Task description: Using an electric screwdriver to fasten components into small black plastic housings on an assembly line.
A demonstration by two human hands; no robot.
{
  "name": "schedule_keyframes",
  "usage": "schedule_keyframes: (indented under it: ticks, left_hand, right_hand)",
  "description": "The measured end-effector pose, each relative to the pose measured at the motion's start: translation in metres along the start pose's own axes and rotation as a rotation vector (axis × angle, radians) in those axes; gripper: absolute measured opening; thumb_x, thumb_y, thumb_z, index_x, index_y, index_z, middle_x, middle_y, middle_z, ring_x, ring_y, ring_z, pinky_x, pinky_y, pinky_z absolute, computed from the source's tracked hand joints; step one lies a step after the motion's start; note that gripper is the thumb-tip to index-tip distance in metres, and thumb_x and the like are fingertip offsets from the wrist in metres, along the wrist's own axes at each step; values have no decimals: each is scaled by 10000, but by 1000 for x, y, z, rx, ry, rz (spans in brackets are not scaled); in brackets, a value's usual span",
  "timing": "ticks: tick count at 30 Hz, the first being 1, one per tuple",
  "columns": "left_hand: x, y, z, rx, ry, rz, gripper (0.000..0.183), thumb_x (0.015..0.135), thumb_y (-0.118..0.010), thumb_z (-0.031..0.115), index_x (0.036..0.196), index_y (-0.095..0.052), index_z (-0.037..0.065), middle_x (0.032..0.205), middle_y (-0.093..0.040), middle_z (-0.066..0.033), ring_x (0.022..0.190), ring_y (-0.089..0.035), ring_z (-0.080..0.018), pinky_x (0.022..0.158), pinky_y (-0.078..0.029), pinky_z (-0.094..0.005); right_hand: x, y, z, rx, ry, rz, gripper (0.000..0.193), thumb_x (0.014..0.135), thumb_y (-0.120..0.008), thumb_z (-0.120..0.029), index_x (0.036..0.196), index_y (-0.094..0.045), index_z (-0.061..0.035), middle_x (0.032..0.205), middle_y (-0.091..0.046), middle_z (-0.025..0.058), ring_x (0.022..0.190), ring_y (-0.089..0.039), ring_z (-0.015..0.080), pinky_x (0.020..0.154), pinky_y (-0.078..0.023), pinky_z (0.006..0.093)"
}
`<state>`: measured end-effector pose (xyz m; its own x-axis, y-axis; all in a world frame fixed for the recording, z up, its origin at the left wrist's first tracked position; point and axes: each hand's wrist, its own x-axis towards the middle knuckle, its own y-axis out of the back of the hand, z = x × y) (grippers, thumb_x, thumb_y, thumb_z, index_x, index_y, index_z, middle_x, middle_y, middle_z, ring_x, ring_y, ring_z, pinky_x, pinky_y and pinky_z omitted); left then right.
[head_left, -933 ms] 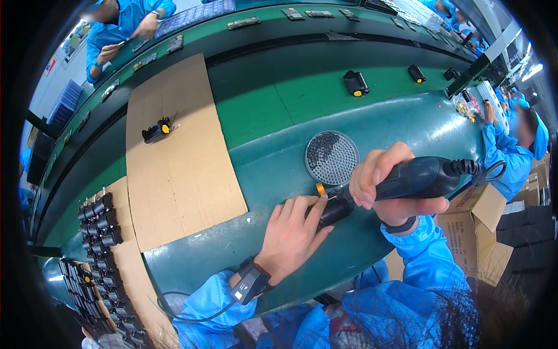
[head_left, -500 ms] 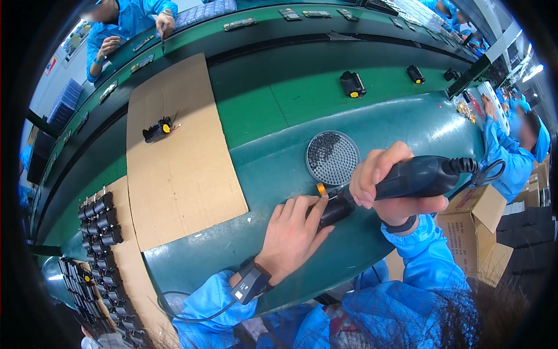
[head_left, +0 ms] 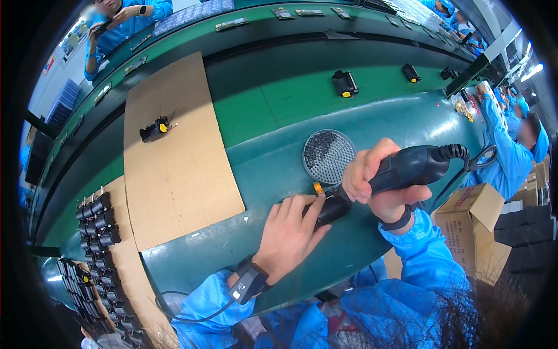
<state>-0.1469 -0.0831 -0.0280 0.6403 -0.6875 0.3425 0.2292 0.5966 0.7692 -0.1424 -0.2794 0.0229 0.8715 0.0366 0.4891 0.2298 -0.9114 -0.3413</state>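
And here we are mid-job: 1 black part (head_left: 332, 210) lies on the green table (head_left: 264, 174), just below the round dish (head_left: 339, 169), an orange tab (head_left: 318, 187) poking up at its upper end. The left hand (head_left: 288, 232) is closed over the part, fingers pressing it down. The right hand (head_left: 372, 180) grips the black power tool (head_left: 415, 168), its nose angled down at the part; the tip is hidden, so contact can't be called.

The score? This 1 looks under way, not finished, with the tool trained on it. Dark bits (head_left: 319, 145), probably screws, fill about 1 half of the dish, so supply looks fine. Over on the left, rows of black parts (head_left: 99, 224) line the cardboard; whether they're done or waiting, I can't tell. Another part (head_left: 154, 130) sits alone on the big cardboard sheet (head_left: 180, 192), apart from the hands. Up on the belt (head_left: 250, 87), at least 2 more: a nearer unit (head_left: 346, 84) and a farther unit (head_left: 411, 73), their stage unclear too.
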Motion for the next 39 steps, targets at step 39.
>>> schedule_keyframes:
  ticks: [39]
  left_hand:
    - [-1, 0, -2, -54, -19, 22, 615, 768, -802, 174, 1309, -561, 7, 1206, -530, -142, 1005, -566, -316, 838, -485, -421]
  right_hand:
    - [37, 64, 8, -231, 116, 188, 869, 728, -513, -876, 991, -465, -49, 672, -511, 46, 518, -506, 139, 518, -454, 295]
